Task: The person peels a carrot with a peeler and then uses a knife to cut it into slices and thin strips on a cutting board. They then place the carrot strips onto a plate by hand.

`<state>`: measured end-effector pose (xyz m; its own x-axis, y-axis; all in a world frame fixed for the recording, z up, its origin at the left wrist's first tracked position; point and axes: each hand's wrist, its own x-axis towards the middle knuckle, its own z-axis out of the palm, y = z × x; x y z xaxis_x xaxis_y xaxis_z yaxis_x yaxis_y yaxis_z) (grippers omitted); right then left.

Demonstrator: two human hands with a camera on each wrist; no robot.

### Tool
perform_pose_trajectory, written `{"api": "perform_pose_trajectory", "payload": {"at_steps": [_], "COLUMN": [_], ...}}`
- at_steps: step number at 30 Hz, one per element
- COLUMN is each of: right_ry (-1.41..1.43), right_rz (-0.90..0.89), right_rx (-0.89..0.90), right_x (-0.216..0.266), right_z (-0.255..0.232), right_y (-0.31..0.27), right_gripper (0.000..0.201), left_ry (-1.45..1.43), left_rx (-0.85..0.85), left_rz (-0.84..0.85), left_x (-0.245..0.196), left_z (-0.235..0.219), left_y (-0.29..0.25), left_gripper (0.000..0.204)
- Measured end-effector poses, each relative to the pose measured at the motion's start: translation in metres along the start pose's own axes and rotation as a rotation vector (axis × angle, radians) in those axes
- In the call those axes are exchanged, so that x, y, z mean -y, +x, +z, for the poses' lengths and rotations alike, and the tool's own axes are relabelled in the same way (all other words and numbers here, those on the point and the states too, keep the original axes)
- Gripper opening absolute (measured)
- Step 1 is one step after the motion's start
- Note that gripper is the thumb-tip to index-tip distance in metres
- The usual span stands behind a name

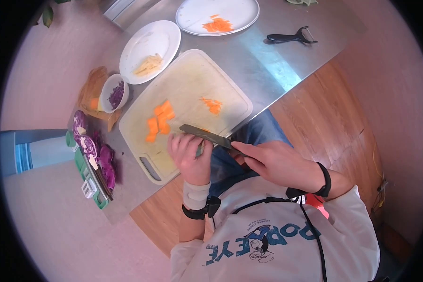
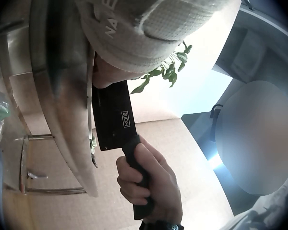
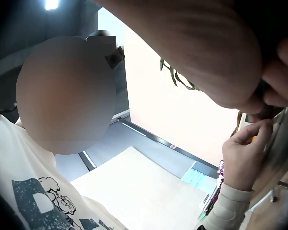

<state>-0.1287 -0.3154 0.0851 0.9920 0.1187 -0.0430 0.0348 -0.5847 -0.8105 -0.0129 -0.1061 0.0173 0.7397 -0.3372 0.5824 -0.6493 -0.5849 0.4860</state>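
My right hand (image 1: 282,162) grips the black handle of a kitchen knife (image 2: 114,115), a broad dark cleaver-shaped blade, at the near edge of the white cutting board (image 1: 183,77). Close against the blade, my left hand (image 1: 191,157) has its fingers bent; in the right wrist view a bit of orange carrot (image 3: 254,139) shows between thumb and fingers. Most of that carrot is hidden by the hand and blade. Several carrot chunks (image 1: 160,117) lie on the board beyond the left hand. Thin carrot strips (image 1: 212,105) form a small pile farther right.
Behind the board stand a plate (image 1: 131,42) with pale yellow strips and another plate (image 1: 188,16) with carrot strips. At left are a bowl (image 1: 105,89) of shredded purple cabbage, cut cabbage pieces (image 1: 107,164) and a green slicer (image 1: 82,167). A black peeler (image 1: 286,37) lies far right.
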Motion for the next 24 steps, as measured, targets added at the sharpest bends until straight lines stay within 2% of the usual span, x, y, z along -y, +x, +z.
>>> {"api": "perform_pose_trajectory", "payload": {"at_steps": [10, 12, 15, 24], "right_ry": [0.022, 0.015, 0.043, 0.090], "right_rz": [-0.056, 0.021, 0.030, 0.040], "right_rx": [-0.025, -0.018, -0.064, -0.030], "right_x": [0.002, 0.008, 0.011, 0.015], "right_z": [-0.005, -0.013, -0.012, -0.015], "right_y": [-0.001, -0.003, -0.001, 0.000], "right_gripper": [0.040, 0.039, 0.039, 0.039], "left_ry": [-0.008, -0.019, -0.021, -0.048], "left_rx": [-0.012, -0.034, -0.018, -0.014], "left_rz": [-0.003, -0.008, -0.011, -0.026], "left_x": [-0.001, -0.003, -0.003, -0.001], "left_z": [0.000, 0.001, 0.000, -0.002], "left_y": [0.001, 0.000, 0.002, 0.001], "left_gripper": [0.020, 0.019, 0.018, 0.022]}}
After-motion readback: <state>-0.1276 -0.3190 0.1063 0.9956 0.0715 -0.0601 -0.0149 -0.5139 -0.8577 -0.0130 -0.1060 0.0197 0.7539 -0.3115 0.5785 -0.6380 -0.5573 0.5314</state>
